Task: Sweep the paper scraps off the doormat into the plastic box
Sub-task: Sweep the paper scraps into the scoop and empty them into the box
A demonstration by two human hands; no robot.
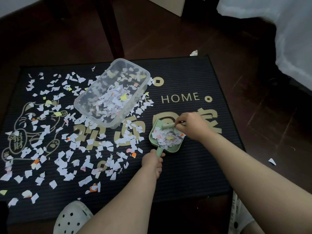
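Dark wood floor [253, 102], chair leg [110, 27], white cloth [287, 31]; dim.

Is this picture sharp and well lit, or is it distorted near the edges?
Head view: dim, bluish light, no strong glare; the doormat bows at its edges from wide-angle distortion; the paper scraps are sharp; the white fabric at upper right looks soft.

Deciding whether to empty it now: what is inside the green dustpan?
A heap of torn paper scraps, mostly white with yellow and orange bits, lies in the dustpan. The right hand holds a small brush at its far edge. The heap hides the pan's floor.
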